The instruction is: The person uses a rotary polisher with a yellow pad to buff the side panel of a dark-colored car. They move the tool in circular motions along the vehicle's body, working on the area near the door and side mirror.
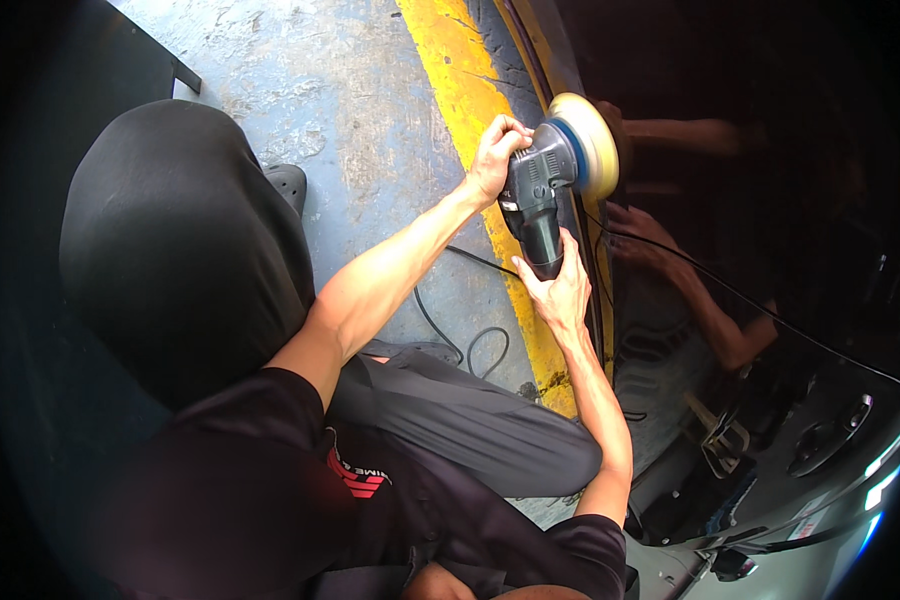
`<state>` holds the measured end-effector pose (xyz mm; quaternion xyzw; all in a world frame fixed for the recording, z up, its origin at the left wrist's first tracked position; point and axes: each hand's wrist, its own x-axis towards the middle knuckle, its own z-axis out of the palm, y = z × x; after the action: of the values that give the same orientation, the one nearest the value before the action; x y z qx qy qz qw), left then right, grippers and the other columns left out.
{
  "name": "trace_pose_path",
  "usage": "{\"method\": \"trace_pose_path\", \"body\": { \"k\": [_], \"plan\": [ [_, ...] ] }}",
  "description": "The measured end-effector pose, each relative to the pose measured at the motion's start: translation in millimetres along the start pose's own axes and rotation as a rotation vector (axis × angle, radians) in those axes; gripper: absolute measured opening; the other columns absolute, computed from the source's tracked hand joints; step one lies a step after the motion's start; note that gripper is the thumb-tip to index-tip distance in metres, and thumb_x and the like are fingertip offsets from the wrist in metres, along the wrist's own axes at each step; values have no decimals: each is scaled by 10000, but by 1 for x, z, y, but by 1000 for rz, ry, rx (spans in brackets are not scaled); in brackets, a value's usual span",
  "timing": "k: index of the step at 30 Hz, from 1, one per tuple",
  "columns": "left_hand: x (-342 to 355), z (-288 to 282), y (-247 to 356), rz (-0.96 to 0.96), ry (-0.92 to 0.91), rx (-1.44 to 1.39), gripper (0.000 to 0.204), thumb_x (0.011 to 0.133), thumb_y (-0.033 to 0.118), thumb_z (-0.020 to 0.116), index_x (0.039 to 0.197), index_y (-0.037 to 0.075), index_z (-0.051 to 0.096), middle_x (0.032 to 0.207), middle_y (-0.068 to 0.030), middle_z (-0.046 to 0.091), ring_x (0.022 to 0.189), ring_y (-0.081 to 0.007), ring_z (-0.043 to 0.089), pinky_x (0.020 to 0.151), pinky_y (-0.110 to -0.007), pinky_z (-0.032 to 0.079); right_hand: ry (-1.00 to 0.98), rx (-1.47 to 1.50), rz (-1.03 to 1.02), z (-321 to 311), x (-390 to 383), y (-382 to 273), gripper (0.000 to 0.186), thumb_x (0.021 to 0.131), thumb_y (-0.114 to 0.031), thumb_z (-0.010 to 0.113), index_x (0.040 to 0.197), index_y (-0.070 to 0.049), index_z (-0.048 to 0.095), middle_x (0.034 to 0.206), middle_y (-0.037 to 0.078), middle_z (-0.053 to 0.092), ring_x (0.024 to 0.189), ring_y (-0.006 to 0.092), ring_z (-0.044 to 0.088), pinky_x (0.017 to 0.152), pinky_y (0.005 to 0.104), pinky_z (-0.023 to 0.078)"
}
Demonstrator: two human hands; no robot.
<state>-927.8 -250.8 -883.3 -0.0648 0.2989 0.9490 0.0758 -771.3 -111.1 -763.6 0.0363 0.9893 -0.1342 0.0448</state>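
A dark grey and black power polisher (536,190) with a round yellowish foam pad (598,148) on a blue backing is in both my hands. My left hand (500,155) is closed over its head, close to the pad. Lower down, the fingers of my right hand (560,290) wrap round the end of its black handle. The pad faces the glossy dark side panel (710,230) of a car, near the panel's lower edge. Whether the pad touches the paint or spins, I cannot tell. My arms and the polisher are mirrored in the paint.
A black cord (430,318) loops on the worn blue-grey floor (355,130), beside a yellow painted stripe (450,60). The car's door handle (852,415) is at the lower right. A dark, flat-sided object (120,60) stands upper left, past my bent knee (170,240).
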Motion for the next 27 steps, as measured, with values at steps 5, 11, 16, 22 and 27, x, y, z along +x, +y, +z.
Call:
{"method": "trace_pose_path", "body": {
  "k": [5, 11, 16, 22, 27],
  "plan": [
    [14, -5, 5, -16, 14, 8, 117, 959, 157, 629, 1034, 68, 623, 1122, -98, 700, 1078, -183, 631, 1028, -346, 484, -52, 16, 32, -4, 16, -10, 935, 809, -478, 927, 1511, -13, 519, 1396, 230, 682, 1207, 423, 720, 991, 505, 596],
    [25, -7, 13, 0, 19, 25, 133, 951, 168, 619, 1040, 69, 625, 1126, -95, 700, 1047, -178, 630, 1002, -343, 496, -50, 20, 10, -2, 27, -12, 940, 809, -490, 929, 1508, -18, 516, 1387, 227, 684, 1202, 425, 721, 986, 508, 596],
    [35, -11, 21, -24, 18, 24, 128, 951, 167, 620, 1037, 73, 628, 1125, -88, 699, 1049, -170, 631, 995, -335, 500, -104, 33, 54, -7, 39, -26, 928, 798, -492, 937, 1477, -10, 527, 1333, 227, 701, 1169, 426, 729, 956, 513, 601],
    [48, -17, 29, -46, 12, 36, 134, 948, 183, 635, 1032, 78, 639, 1123, -77, 691, 1044, -158, 629, 975, -330, 518, -179, 13, 59, -6, 58, -33, 893, 795, -490, 942, 1392, 34, 535, 1205, 269, 726, 1088, 440, 747, 914, 527, 596],
    [60, -25, 35, 5, 22, 77, 138, 948, 189, 641, 1029, 78, 644, 1117, -70, 688, 1010, -151, 631, 941, -325, 535, -193, 56, 23, -5, 72, -38, 887, 795, -493, 945, 1373, 38, 531, 1186, 288, 723, 1075, 451, 746, 906, 528, 595]
  ]
}}
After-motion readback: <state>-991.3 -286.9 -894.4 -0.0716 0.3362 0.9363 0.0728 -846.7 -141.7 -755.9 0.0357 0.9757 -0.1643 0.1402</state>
